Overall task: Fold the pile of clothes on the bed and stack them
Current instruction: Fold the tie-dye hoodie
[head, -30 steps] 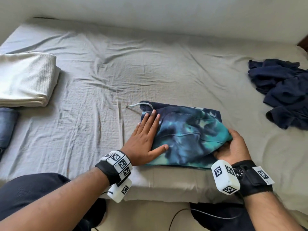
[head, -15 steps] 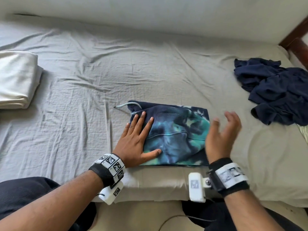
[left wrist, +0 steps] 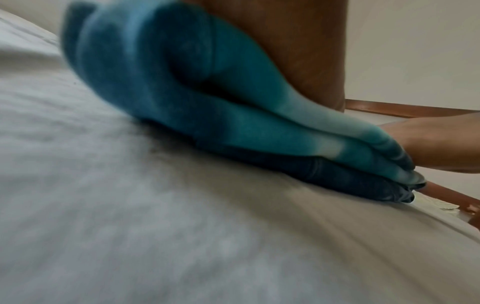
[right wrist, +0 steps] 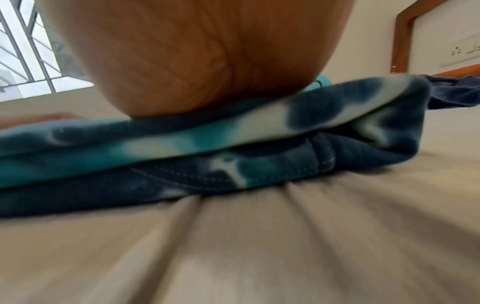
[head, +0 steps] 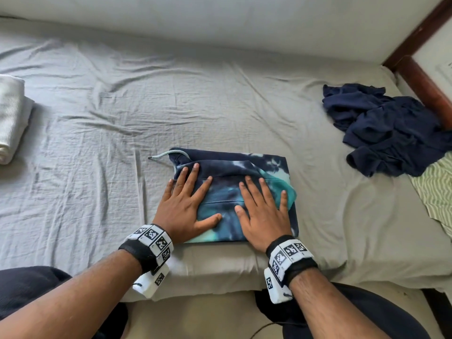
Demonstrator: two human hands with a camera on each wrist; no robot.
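A folded blue and teal tie-dye hoodie [head: 227, 189] lies near the front edge of the bed, its drawstring [head: 159, 156] trailing off to the left. My left hand [head: 186, 204] lies flat on its left half, fingers spread. My right hand [head: 263, 211] lies flat on its right half, palm down. The left wrist view shows the hoodie's stacked layers [left wrist: 233, 123] edge-on under my palm. In the right wrist view my palm presses the top of the hoodie [right wrist: 233, 144]. A crumpled navy garment [head: 386, 128] lies at the right of the bed.
A folded white cloth [head: 9, 113] sits at the bed's left edge. A green striped cloth [head: 437, 192] lies under the navy garment at the right. A dark wooden bed frame [head: 420, 77] rises at the far right. Grey wrinkled sheet [head: 171, 99] covers the bed.
My right hand let go of the hoodie's right edge, lifted, then came down flat on the hoodie. The left hand stayed pressed on the left half.
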